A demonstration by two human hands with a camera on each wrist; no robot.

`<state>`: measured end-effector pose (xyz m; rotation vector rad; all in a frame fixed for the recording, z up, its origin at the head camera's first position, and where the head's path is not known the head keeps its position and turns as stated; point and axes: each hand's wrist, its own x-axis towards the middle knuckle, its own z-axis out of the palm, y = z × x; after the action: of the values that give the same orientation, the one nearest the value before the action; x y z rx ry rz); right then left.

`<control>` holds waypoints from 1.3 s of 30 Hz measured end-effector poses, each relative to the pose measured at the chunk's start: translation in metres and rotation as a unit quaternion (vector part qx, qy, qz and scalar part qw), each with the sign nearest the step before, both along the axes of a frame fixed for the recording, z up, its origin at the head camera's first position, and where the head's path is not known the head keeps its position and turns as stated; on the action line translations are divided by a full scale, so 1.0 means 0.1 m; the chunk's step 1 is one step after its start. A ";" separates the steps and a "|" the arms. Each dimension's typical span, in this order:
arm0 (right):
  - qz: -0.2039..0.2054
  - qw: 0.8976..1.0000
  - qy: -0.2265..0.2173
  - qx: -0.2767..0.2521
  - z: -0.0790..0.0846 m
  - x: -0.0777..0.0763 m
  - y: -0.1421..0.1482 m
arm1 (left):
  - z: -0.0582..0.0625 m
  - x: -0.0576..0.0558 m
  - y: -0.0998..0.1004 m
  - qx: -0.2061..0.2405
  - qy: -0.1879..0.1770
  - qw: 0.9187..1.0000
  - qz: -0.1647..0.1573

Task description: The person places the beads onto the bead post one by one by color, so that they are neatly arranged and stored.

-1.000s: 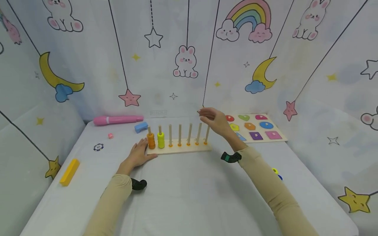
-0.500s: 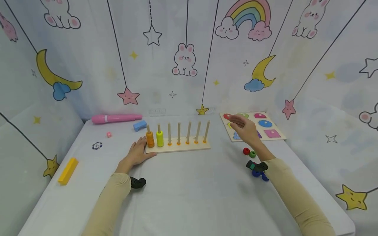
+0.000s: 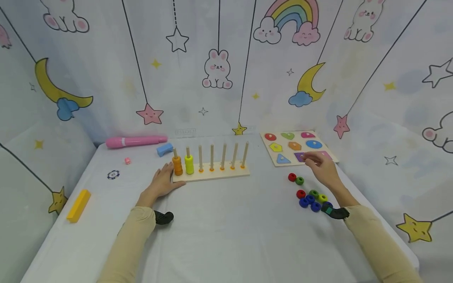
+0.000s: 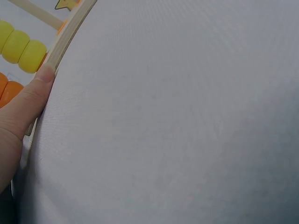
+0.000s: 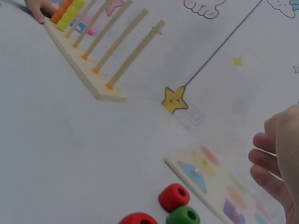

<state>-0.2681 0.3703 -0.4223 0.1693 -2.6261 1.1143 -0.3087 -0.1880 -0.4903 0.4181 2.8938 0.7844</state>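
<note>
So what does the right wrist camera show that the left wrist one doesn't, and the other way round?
Only the right wrist view shows the right hand, shape puzzle, red beads and green bead. Only the left wrist view gives a close-up of the left hand, at the edge of the peg board, but no clear extra object. Both share that hand, board, orange rings, yellow rings and white table.

We are wearing a long beige cloth left sleeve (image 3: 129,243) and a matching right sleeve (image 3: 380,241), with a black, round-ended left wrist attachment (image 3: 164,218) and a black, curved right wrist attachment (image 3: 339,214) showing a small green patch (image 3: 328,210).
</note>
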 end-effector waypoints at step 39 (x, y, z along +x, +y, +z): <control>-0.013 0.996 -0.046 0.076 -0.60 0.81 0.49 | 0.01 0.00 0.01 -0.006 -0.004 1.000 0.005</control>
<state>-0.1870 0.4195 -0.4828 0.1179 -2.7878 0.9356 -0.3087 -0.1868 -0.4889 0.3987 2.8935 0.7674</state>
